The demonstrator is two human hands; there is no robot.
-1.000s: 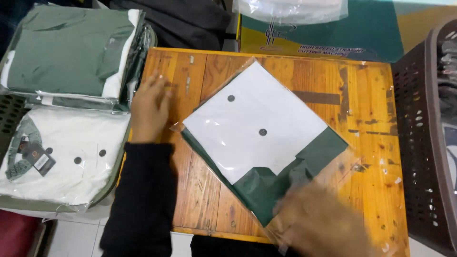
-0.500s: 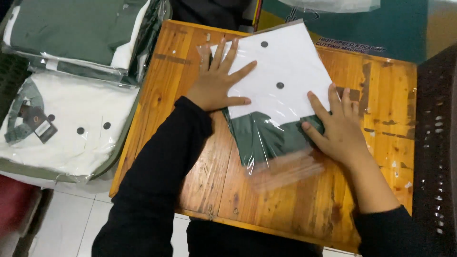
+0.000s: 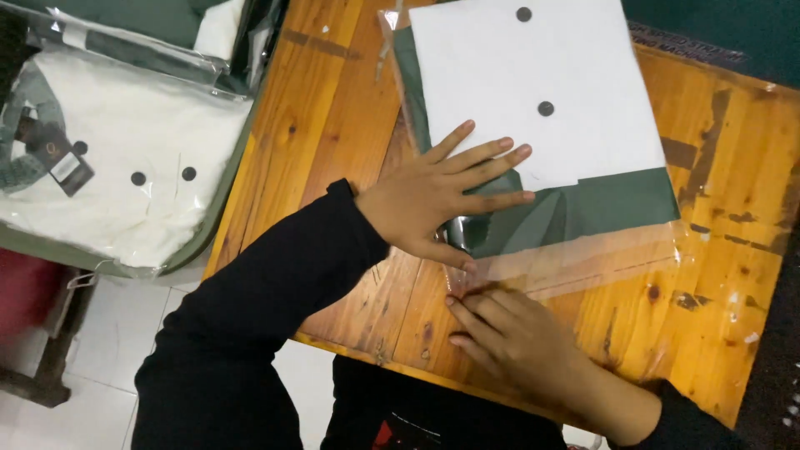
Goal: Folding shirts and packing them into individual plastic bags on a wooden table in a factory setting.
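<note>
Head view, the only one. A clear plastic bag holding a folded dark green garment with a white card sheet on top (image 3: 533,125) lies flat on the wooden plank counter (image 3: 333,125), toward its far middle part, the open mouth of the bag pointing to the person.

Left hand (image 3: 433,196): flat on the bag, palm down, fingers spread and straight, pointing to the right across the green cloth and the lower edge of the white sheet. It presses, it does not grip anything. The black sleeve (image 3: 275,283) runs back diagonal to the body, wrist low & nearly level w/ the counter.

Right hand (image 3: 517,342): just below the left one, near the counter's near edge, fingers together and a little bent, fingertips (image 3: 457,302) touching the empty clear flap of the bag mouth at its left corner. Whether it pinches the film or only pushes on it, I cannot tell. The two hands are close but not touching.

To do this step well, in my judgement: keep the left palm heavy so the garment does not slide inside, push air out toward the open mouth, then work the flap straight along the pale strip that crosses it, w/o wrinkles, corners lined up.

On the left, beside the counter, is a stack of other bagged garments, white on top w/ dark round buttons (image 3: 125,192), well apart from both hands.
</note>
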